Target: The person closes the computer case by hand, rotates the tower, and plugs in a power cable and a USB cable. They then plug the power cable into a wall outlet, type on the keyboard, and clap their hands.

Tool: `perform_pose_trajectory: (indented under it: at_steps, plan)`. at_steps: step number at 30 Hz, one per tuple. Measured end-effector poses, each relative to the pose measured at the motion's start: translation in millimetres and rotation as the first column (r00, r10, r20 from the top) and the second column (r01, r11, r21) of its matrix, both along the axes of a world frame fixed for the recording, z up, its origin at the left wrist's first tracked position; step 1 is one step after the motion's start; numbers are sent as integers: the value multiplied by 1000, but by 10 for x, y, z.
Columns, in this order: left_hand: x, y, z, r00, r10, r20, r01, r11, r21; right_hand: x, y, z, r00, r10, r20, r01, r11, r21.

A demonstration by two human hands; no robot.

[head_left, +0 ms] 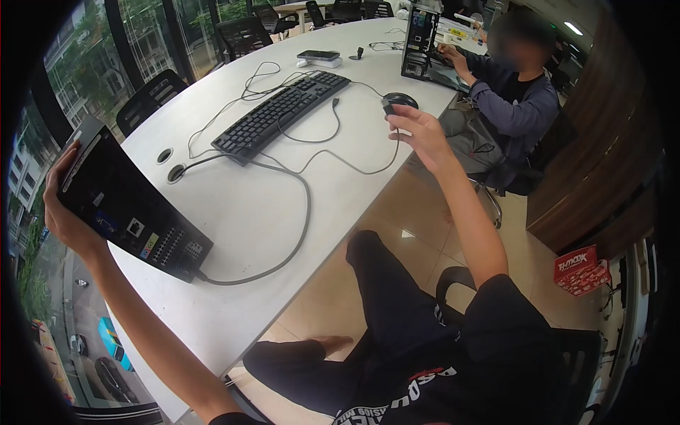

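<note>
A black computer case [134, 205] stands tilted at the left of the white table, its rear ports facing me and a thick grey cable running from its lower end. My left hand [67, 202] is wrapped round the far upper edge of the case. Over the table's right edge, my right hand [418, 134] pinches a dark cable plug [387, 106] between thumb and fingers; its thin cable hangs down and loops back over the table. Just behind that plug lies a black mouse [402, 101]. A black keyboard [280, 117] lies between my hands.
Another loose cable end [335, 104] lies beside the keyboard. Farther back are a phone [318, 54] on a white box and a small black item [360, 53]. A co-worker [517, 99] sits at the right by a second computer case [419, 42]. Two cable holes [165, 156] are at left.
</note>
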State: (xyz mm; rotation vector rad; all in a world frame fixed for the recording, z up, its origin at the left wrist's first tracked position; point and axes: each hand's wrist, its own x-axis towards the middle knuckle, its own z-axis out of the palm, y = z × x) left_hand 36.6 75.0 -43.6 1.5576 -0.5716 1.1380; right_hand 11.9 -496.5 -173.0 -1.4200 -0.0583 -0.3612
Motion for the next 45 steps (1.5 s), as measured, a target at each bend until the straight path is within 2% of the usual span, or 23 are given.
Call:
perform_pose_trajectory:
  at_steps: [3,6,9,10,11,12,13,14,15,19,26,29,32,35,39,42,45]
  plan:
    - [8,4,-4,1000,7,17,-7,1000,13,-189,358,283,967,224,121,-239,962,131]
    - [-15,-41,11,1000,1,15,-1,1000,3,-396,776,463,878,453,154,-463,886,34]
    - [-73,-152,47,999,-17,33,19,999,-35,-585,1321,545,813,581,30,-580,814,-33]
    - [10,-33,30,989,56,136,-67,995,78,-646,1518,533,805,593,-10,-593,804,-50]
    - [-7,-76,29,920,186,345,-265,944,198,-702,1718,510,778,627,-47,-629,775,-64]
    - [-8,-62,34,908,260,329,-332,924,188,-739,1915,488,747,661,-77,-665,742,-85]
    - [0,-51,44,743,418,523,-593,773,226,-783,2114,463,725,679,-117,-689,718,-97]
    - [-32,-73,72,821,427,378,-517,837,177,-774,2304,428,715,682,-155,-699,706,-119]
    - [-167,-303,109,991,52,126,-46,998,-51,-743,2476,334,701,699,-140,-713,687,-138]
    - [-153,-316,93,988,50,145,-39,997,-73,-734,2980,277,657,735,-168,-753,652,-92]
    - [-75,-303,92,979,48,197,-35,997,-68,-662,3264,168,696,703,-147,-715,697,-54]
    - [-152,-329,96,985,39,168,-27,997,-72,-681,3302,181,737,672,-69,-676,732,-88]
    - [-128,-311,97,987,33,159,-23,997,-68,-713,3409,341,789,608,88,-600,794,-97]
    - [-152,-336,98,990,38,137,-24,995,-102,-778,3517,548,835,441,331,-358,890,-282]
    - [-115,-330,89,985,7,173,11,995,-104,-803,3547,800,821,296,488,-53,891,-451]
    - [-114,-330,88,985,6,173,12,994,-106,-705,3590,832,791,236,564,72,880,-469]
    - [-124,-343,86,990,-27,135,46,990,-133,-701,3609,932,802,222,555,84,878,-472]
